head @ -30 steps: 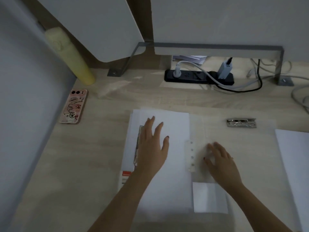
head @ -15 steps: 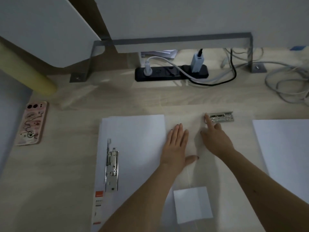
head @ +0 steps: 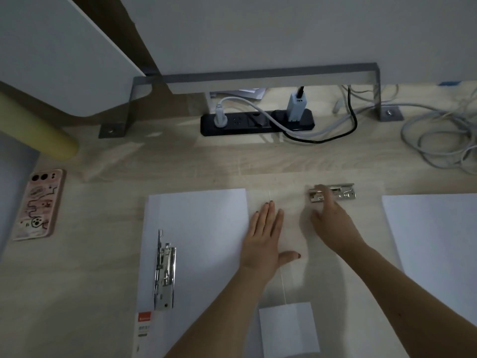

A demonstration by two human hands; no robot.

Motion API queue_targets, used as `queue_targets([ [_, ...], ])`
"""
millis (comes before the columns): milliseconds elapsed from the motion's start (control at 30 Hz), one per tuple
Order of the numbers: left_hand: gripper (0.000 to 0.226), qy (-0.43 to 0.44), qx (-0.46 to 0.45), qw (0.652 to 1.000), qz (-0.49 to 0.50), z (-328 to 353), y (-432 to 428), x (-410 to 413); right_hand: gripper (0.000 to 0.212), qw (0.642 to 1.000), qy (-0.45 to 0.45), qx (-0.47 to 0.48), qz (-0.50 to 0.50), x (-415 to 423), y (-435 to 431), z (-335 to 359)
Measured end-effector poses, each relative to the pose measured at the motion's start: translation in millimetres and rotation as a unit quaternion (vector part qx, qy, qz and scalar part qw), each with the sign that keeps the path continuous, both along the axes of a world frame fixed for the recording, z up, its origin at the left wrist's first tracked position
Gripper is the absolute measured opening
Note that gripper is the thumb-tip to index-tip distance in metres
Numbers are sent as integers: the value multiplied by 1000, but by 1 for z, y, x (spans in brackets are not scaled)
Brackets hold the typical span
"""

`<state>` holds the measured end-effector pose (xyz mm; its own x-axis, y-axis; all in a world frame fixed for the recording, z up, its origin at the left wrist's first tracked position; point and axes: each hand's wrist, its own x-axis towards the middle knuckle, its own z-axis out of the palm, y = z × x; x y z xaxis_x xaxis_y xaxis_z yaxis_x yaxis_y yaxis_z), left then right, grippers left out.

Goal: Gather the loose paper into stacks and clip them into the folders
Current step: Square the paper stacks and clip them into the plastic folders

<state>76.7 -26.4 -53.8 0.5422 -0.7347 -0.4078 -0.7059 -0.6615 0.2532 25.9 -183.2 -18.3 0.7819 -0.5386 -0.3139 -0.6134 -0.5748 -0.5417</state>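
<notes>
A clear plastic folder (head: pixel 369 218) lies open on the wooden desk. Its left half carries a white paper stack (head: pixel 201 228) with a long metal lever clip (head: pixel 165 275) along the left edge. My left hand (head: pixel 263 239) presses flat on the stack's right edge, by the folder's fold. A second metal clip (head: pixel 340 193) sits at the top of the folder's right half; the outstretched fingers of my right hand (head: pixel 333 223) touch its left end, blurred. More loose paper (head: pixel 436 241) lies at the right. A small white sheet (head: pixel 289 329) lies near the front.
A pink phone (head: pixel 38 205) lies at the left beside a grey wall. At the back are a black power strip (head: pixel 242 124), tangled cables (head: pixel 444 140), a yellow tube (head: pixel 38 135) and a grey metal bracket (head: pixel 258 76).
My left hand moved off the lever clip to the stack's right edge. My right hand reached forward from the folder's middle to the metal clip at the top. The view shifted right.
</notes>
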Motion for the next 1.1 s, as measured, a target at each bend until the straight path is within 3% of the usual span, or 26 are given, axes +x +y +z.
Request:
queue_targets([
  [167, 96, -18, 10, 1000, 9, -2, -1, 2, 11, 991, -95, -54, -80, 5, -30, 15],
  [300, 93, -19, 7, 1000, 8, -3, 1, 3, 18, 971, -112, -8, -210, -5, -68, 14],
  [467, 92, -19, 7, 1000, 1, 0, 2, 3, 29, 966, -81, 7, -245, -52, -92, 15],
  [567, 90, -57, -5, 998, -5, 4, 0, 3, 29, 969, -57, -4, -241, -89, -97, 21],
  [700, 79, -16, 54, 998, 24, 24, -23, -16, 28, 978, -7, -46, -203, -148, -110, 17],
  [867, 66, -57, -84, 995, -8, 27, -70, -99, 30, 982, 6, -74, -174, -197, -118, 16],
  [1100, 74, -82, -42, 995, -27, -15, -79, -162, 45, 992, 68, -78, -68, -223, -113, 3],
])
